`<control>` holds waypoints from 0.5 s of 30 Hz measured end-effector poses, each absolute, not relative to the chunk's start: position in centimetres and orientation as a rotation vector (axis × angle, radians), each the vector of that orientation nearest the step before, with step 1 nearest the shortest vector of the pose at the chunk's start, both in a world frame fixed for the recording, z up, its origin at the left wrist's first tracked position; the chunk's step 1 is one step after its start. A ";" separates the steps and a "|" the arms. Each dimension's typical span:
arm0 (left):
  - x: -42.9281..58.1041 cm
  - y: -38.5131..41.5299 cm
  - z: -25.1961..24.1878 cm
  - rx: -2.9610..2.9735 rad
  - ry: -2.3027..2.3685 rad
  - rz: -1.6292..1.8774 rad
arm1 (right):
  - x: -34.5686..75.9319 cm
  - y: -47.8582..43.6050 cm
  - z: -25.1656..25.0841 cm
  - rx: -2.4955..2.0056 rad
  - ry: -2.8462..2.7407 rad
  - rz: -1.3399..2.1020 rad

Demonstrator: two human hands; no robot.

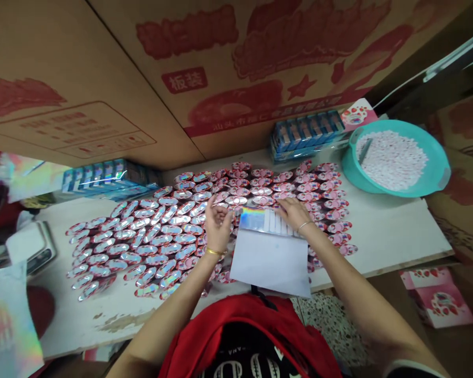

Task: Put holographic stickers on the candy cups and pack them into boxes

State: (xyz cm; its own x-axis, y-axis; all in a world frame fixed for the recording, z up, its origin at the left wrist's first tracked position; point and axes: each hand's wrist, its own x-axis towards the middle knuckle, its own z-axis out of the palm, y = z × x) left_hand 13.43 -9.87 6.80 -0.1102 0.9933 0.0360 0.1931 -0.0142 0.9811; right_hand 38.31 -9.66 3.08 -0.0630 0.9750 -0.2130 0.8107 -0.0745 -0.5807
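Far off beyond the right hand (295, 212), out past its little-finger side, stands a teal basin (437, 157). It is filled most of the way across with small white and pinkish pellets (391, 160), and a pale scoop (364, 149) is stuck in them at the near-left edge. Between that basin and the right hand's fingertips, further from the body, lies a stack of blue boxes (305, 131). A second stack of blue boxes (102, 178) sits well out beyond the left hand (217, 223), on its outer side.

The left hand hovers just beside the left edge of the white sheet (270, 260), above the packets (161, 231). Its fingers are curled in toward the palm, and whether they pinch anything cannot be told. A gold bangle (216, 252) rings its wrist.

The right hand lies spread and flat, palm down. Its fingers rest on the far edge of the sheet, where a row of narrow white strips (277, 224) meets a holographic band (252, 218).

The sheet lies between the two hands, with its near edge hanging over the table (397, 231) edge toward the body. Its long axis runs from the body outward, and the holographic end points away. It is turned slightly, so the near right corner swings toward the right forearm.

The pink and silver oval packets lie in overlapping rows under and around both hands. They spread far to the left of the left hand and just beyond the fingertips of the right.
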 end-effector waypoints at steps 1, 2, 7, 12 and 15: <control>13.0 -9.4 7.1 1.171 1.450 1.281 | 37.2 -9.2 3.5 -1.860 -1.839 0.887; 12.5 -8.9 7.4 1.055 1.469 1.333 | 35.7 -8.7 3.9 -1.761 -1.727 0.945; 11.2 -6.7 7.7 0.835 1.533 1.463 | 27.0 -5.3 4.9 -1.413 -1.218 1.463; 10.4 -5.1 5.6 0.793 1.561 1.477 | 24.1 -2.3 3.5 -1.380 -1.046 1.557; 10.2 -3.6 3.7 0.819 1.627 1.472 | 24.5 0.2 2.8 -1.491 -1.268 1.435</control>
